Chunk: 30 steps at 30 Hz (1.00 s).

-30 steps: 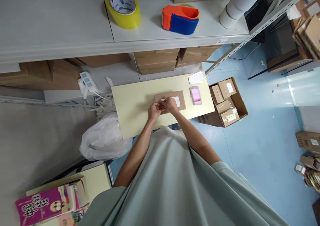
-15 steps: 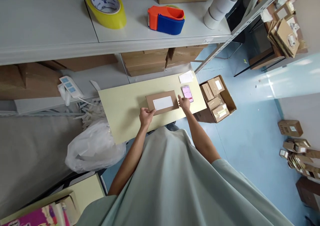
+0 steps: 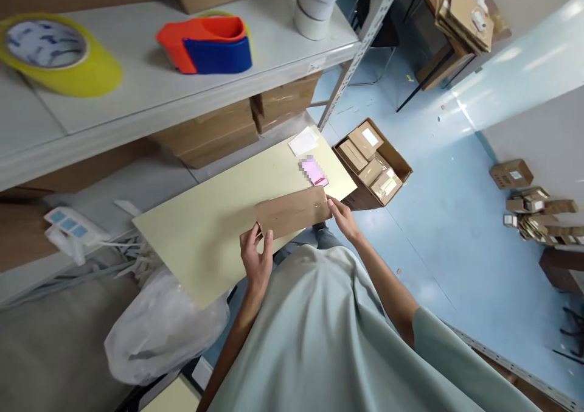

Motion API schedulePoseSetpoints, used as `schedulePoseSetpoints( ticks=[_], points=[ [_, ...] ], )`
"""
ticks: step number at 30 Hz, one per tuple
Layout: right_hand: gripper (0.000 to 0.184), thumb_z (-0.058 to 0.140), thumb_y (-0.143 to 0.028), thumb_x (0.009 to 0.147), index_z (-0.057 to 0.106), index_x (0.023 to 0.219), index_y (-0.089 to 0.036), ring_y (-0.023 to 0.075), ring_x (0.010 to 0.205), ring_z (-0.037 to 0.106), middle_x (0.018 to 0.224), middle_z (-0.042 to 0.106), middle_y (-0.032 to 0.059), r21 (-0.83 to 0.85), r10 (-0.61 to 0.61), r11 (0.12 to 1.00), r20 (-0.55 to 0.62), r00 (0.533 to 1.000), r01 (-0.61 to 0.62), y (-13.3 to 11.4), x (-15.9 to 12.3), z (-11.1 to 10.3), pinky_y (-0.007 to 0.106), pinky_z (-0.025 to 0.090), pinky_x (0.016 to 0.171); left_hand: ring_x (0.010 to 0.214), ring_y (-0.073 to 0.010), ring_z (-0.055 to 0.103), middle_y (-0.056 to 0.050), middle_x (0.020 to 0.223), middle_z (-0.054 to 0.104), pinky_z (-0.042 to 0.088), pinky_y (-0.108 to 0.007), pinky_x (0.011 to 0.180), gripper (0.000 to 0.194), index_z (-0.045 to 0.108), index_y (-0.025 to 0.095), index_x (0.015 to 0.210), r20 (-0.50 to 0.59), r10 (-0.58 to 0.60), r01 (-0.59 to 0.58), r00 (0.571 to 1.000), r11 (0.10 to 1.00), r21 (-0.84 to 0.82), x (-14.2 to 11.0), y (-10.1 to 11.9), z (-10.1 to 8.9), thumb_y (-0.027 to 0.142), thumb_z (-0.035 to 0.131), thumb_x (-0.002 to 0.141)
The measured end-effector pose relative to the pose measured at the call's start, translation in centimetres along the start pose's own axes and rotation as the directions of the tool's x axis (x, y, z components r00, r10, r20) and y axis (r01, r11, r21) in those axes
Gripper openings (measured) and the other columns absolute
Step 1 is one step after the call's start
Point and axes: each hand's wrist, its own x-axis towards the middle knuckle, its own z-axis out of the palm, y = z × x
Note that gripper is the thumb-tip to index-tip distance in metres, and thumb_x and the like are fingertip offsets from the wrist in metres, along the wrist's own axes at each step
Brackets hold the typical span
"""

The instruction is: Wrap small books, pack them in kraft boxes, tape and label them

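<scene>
Flat brown carton (image 3: 292, 212), upper face plain: held above the near edge of the bench (image 3: 201, 217), toward the right end, slightly tilted. Shadow on the bench top to its left; hence presumably lifted clear.

Left hand (image 3: 257, 257): gripping loosely, fingers round the left end of the carton, thumb up at the near corner. Right hand (image 3: 343, 218): gripping the right end, thumb at the edge of the upper face, other fingers mostly hidden. Probably held by opposite ends for balance, with the broad face left open to view.

Phone (image 3: 313, 171), screen pink, details unreadable: flat near the right end of the bench, just beyond the carton; likely placed there for easy reach. Paper slips (image 3: 302, 142), white, overlapping: at the far right corner, probably to keep out of the way of the hands.

Containers. Open carton (image 3: 393, 151): on the floor just beside the right end of the bench, likely for a short reach; inside, smaller cartons (image 3: 370, 167), closely packed, at least two with white labels. Plastic bag (image 3: 164, 327), whitish, bulging: by the near left corner; contents not tellable. Shelf (image 3: 137, 95), beyond the far edge: tape roll (image 3: 68, 74), orange-and-blue tape dispenser (image 3: 219, 53), white rolls (image 3: 314, 4); beneath, larger cartons (image 3: 223, 131), contents hidden.
</scene>
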Motion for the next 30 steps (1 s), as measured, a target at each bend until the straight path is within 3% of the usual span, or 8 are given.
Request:
schedulePoseSetpoints(
  ticks=[5,9,14,19,22,25,30],
  points=[
    [0.077,0.061,-0.086,0.094,0.083,0.133,-0.024,0.0363,0.133,0.072,0.133,0.082,0.0042,0.023,0.015,1.0,-0.036,0.999,-0.014,1.2,2.5,-6.5,0.048,0.056,0.117,0.116,-0.0259,0.075,-0.012,0.127,0.063,0.063,-0.044,0.11,0.062,0.073,0.02,0.138,0.076,0.056,-0.059,0.996,0.998,0.032,0.3,3.2,5.9,0.068,0.071,0.098],
    [0.074,0.064,-0.085,0.092,0.084,0.128,-0.024,0.0376,0.128,0.073,0.129,0.083,0.0049,0.012,-0.004,1.0,-0.044,0.999,0.005,3.5,6.2,-12.1,0.049,0.057,0.113,0.121,-0.0277,0.074,-0.013,0.131,0.062,0.062,-0.047,0.113,0.062,0.071,0.021,0.142,0.101,0.083,-0.093,0.991,0.991,0.097,0.2,4.9,12.3,0.065,0.071,0.099],
    [0.069,0.06,-0.082,0.094,0.083,0.115,-0.02,0.0311,0.104,0.075,0.106,0.083,0.0039,-0.057,-0.029,0.998,0.005,1.0,0.029,4.9,12.3,-22.0,0.036,0.06,0.088,0.125,-0.0287,0.073,-0.013,0.134,0.06,0.061,-0.048,0.115,0.058,0.066,0.023,0.148,0.13,0.023,-0.043,0.991,0.987,0.156,-0.8,6.9,23.6,0.059,0.067,0.103],
    [0.059,0.052,-0.076,0.099,0.067,0.082,-0.022,0.0201,0.075,0.057,0.073,0.063,0.0008,-0.285,-0.045,0.958,-0.003,0.999,0.042,6.6,18.2,-32.8,0.029,0.045,0.068,0.127,-0.0302,0.071,-0.014,0.131,0.061,0.064,-0.049,0.108,0.058,0.066,0.022,0.145,0.231,-0.078,0.04,0.97,0.985,0.167,-1.8,7.7,35.7,0.057,0.07,0.1],
    [0.054,0.052,-0.074,0.098,0.055,0.075,-0.025,0.0183,0.068,0.048,0.068,0.054,-0.0008,-0.381,-0.012,0.924,-0.021,1.0,0.004,8.8,20.4,-37.9,0.031,0.038,0.066,0.119,-0.0284,0.074,-0.015,0.133,0.063,0.066,-0.046,0.102,0.054,0.068,0.021,0.14,0.3,-0.214,0.165,0.93,0.97,0.18,-1.4,7.3,41.6,0.051,0.075,0.096],
    [0.053,0.053,-0.075,0.096,0.055,0.076,-0.025,0.0198,0.07,0.051,0.071,0.058,0.0009,-0.393,0.038,0.918,-0.034,0.999,-0.048,11.7,21.5,-42.0,0.031,0.039,0.068,0.11,-0.0254,0.076,-0.014,0.129,0.068,0.067,-0.043,0.098,0.047,0.071,0.02,0.134,0.36,-0.328,0.263,0.873,0.94,0.218,-0.2,7.0,46.5,0.044,0.077,0.094],
    [0.059,0.056,-0.08,0.09,0.066,0.086,-0.022,0.0236,0.077,0.059,0.077,0.068,0.0052,-0.32,0.18,0.922,-0.141,0.974,-0.217,16.2,22.2,-47.3,0.033,0.046,0.073,0.108,-0.0265,0.076,-0.015,0.129,0.071,0.065,-0.043,0.099,0.043,0.073,0.018,0.127,0.444,-0.398,0.252,0.803,0.902,0.352,2.2,7.5,54.0,0.04,0.081,0.09]
  ],
)
